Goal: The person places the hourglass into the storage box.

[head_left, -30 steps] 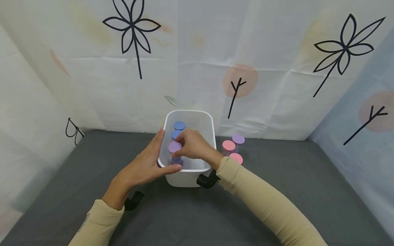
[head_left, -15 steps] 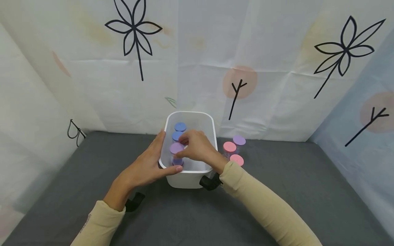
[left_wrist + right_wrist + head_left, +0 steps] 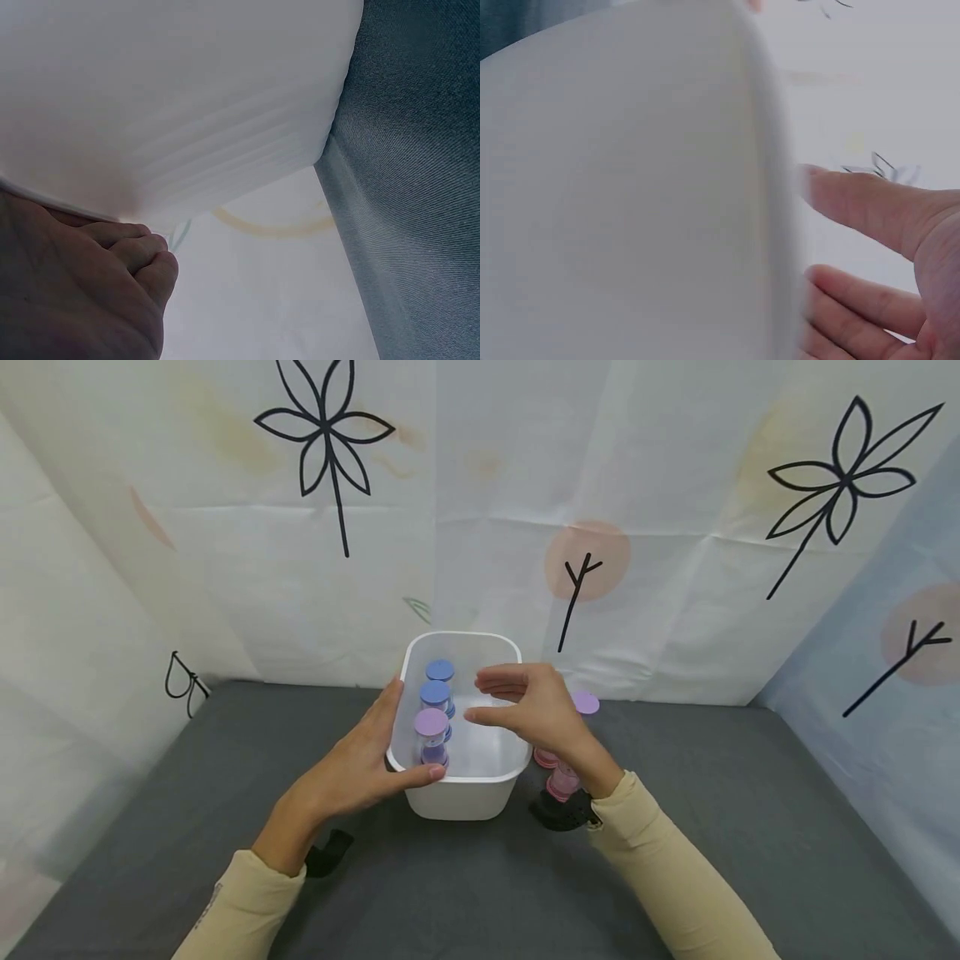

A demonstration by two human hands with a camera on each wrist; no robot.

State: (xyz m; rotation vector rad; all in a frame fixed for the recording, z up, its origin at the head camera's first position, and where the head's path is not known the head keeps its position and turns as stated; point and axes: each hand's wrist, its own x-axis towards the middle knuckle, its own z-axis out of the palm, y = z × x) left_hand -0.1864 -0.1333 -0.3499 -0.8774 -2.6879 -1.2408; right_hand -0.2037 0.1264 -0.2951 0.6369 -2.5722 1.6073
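A white plastic bin (image 3: pixel 461 797) stands on the grey cloth. Inside, along its left wall, two blue-capped sand timers (image 3: pixel 439 670) and a purple-capped sand timer (image 3: pixel 431 723) stand upright in a row. My left hand (image 3: pixel 348 764) lies against the bin's left side, its fingers along the outer wall and its thumb over the front rim. Over the bin's right part is my right hand (image 3: pixel 536 708), thumb and fingers apart, holding nothing. Seen from the right wrist, the bin's wall (image 3: pixel 630 187) hides the fingertips.
Right of the bin, partly behind my right hand and wrist, stand pink sand timers (image 3: pixel 562 783) and a purple-capped one (image 3: pixel 586 702). Close behind the bin hangs a white cloth backdrop (image 3: pixel 480 568) with line-drawn plants. Black cameras sit on both wrists.
My right hand has let go among the timers in the bin, spread its fingers and moved right, so more of the timers shows. My left hand has stayed on the bin.
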